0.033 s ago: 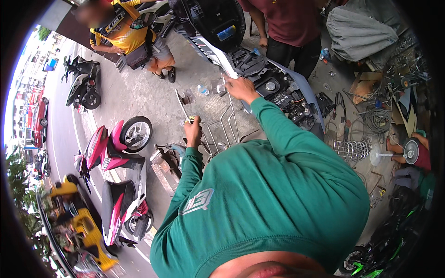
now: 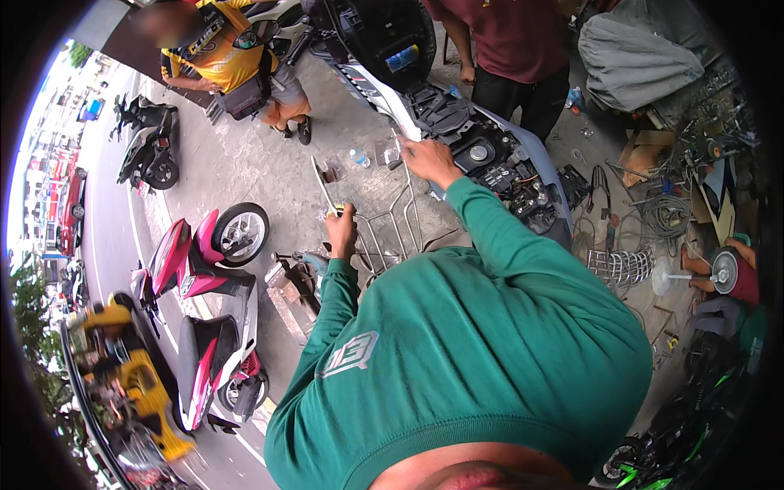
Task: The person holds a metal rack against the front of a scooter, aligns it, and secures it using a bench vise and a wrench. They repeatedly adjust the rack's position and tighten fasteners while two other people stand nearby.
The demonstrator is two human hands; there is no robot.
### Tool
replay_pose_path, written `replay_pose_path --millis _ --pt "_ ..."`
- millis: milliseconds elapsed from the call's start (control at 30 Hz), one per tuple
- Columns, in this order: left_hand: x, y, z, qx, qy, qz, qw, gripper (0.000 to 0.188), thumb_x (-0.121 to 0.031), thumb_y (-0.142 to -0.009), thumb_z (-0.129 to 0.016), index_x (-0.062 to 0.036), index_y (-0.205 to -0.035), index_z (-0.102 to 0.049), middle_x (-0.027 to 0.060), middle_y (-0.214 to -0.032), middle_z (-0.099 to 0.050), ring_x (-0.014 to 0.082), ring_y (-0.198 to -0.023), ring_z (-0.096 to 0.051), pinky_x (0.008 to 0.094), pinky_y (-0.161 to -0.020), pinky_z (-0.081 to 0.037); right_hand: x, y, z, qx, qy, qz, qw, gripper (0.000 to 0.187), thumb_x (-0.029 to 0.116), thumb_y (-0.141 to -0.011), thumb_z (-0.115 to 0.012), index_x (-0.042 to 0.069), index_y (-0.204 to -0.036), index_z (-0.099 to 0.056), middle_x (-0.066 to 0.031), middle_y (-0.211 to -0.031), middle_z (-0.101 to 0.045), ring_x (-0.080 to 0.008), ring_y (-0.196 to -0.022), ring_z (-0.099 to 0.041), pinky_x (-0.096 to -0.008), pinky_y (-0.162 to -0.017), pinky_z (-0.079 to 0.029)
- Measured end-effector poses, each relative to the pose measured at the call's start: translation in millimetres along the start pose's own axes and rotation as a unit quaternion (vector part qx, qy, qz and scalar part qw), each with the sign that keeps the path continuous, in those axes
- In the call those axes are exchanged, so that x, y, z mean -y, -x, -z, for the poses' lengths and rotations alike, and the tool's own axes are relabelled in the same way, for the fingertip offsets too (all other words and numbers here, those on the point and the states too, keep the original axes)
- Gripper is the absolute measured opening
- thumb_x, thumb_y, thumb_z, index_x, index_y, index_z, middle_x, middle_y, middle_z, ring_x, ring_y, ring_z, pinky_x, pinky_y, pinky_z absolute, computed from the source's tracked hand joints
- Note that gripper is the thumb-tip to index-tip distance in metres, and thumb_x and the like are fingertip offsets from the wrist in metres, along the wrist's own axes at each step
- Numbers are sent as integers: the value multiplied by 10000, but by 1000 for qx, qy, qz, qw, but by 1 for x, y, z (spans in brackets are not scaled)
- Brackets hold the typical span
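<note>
A silver tubular metal rack point(image 2: 394, 220) with bent bars lies in front of me, its two long arms pointing away. My left hand point(image 2: 343, 230) is closed round its left arm; a small yellow-green bit shows at the fingers, too small to name. My right hand point(image 2: 428, 160) grips the far end of the right arm, with the fingers bent at the bar. Just beyond that hand stands a scooter point(image 2: 482, 155) with its seat raised and its inner parts bare. The rack's near end is partly hidden by my green shirt.
A pink and white scooter point(image 2: 216, 327) stands at left, with a toolbox point(image 2: 290, 298) beside it. A clear bottle point(image 2: 358, 158) lies on the concrete. One person in yellow point(image 2: 233, 61) and another in maroon point(image 2: 518, 45) stand beyond. Coiled cable point(image 2: 665, 212) and metal parts clutter the right.
Both hands keep their grip on the rack. The yellow vehicle on the road at lower left has shifted slightly, and the whole view has moved a little.
</note>
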State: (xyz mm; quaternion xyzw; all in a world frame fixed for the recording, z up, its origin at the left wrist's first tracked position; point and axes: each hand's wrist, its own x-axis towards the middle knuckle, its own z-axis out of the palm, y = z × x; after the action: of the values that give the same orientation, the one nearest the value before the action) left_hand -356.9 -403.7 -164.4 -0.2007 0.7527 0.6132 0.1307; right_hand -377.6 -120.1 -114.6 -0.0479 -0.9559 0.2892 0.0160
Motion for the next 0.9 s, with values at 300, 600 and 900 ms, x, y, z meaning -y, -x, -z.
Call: replay_pose_path --millis 300,600,900 --pt "3 2 -5 1 -34 -32 999 317 -320 -883 -682 -51 -754 -573 -2 -599 -526 108 -487 -452 327 -446 -343 103 4 -35 49 -6 174 983 591 390 -969 -487 207 -1529 -449 -213 -924 -727 -408 -873 -716 -539 -768 -570" --pt "21 -13 -4 -14 -86 -56 995 402 -345 -848 -727 43 -842 -621 63 -687 -610 156 -607 -526 377 -566 -438 131 -24 -64 157 12 134 978 640 429 -1003 -398 267 -1611 -282 -250 -1006 -737 -434 -938 -718 -558 -880 -543" --pt "15 -13 -10 -13 -98 -49 994 385 -328 -850 -730 41 -879 -625 74 -730 -631 155 -651 -543 365 -584 -451 130 -42 -62 142 27 132 981 610 446 -1024 -379 269 -1602 -300 -218 -952 -744 -426 -890 -719 -560 -804 -562"
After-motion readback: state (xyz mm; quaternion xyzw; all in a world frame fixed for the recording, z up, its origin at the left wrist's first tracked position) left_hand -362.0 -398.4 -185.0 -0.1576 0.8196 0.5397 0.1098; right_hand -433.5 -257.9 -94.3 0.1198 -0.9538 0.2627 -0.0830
